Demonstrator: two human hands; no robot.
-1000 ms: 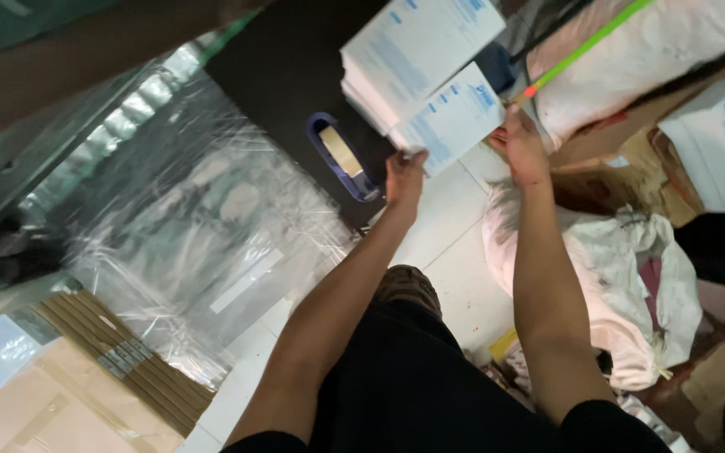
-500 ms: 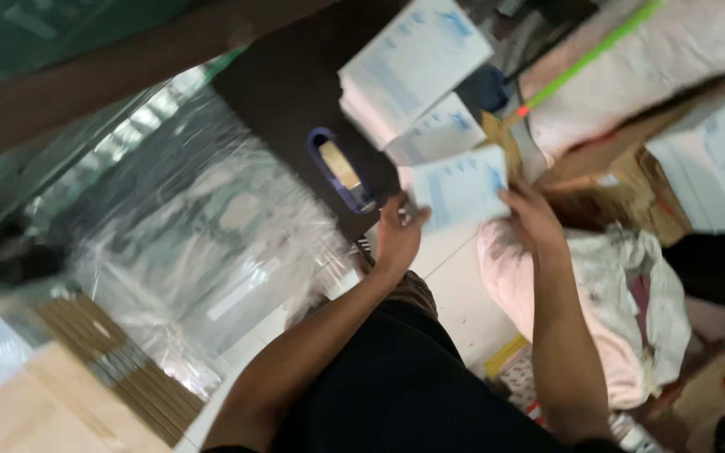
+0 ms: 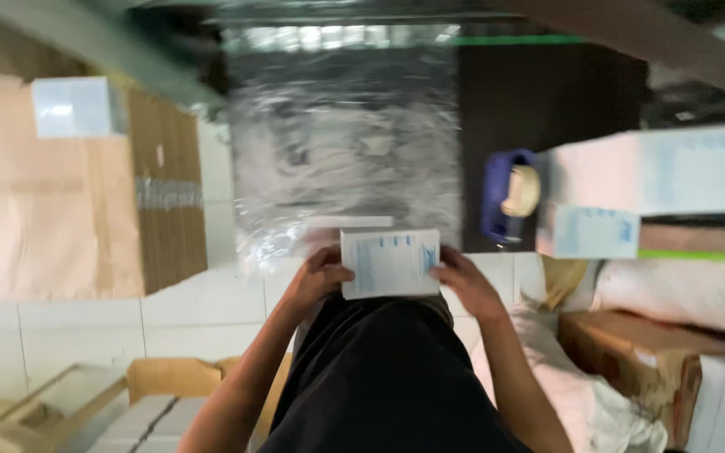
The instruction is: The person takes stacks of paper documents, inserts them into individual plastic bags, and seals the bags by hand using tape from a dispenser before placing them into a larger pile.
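Note:
A small white box with pale blue print is held flat between both hands above my lap. My left hand grips its left edge and my right hand grips its right edge. Just beyond the box lies a large sheet of crinkled clear plastic on the floor. To the right stands a stack of similar white and blue boxes, with one smaller box below it. The picture is blurred by motion.
A blue tape dispenser with a tan roll sits on a dark surface beside the stack. Flattened brown cardboard lies at the left. A brown carton and white bags are at the right. More boxes sit at the bottom left.
Both hands have drawn one box away from the stack and brought it in over my lap. The view has swung round, so the plastic sheet now lies straight ahead.

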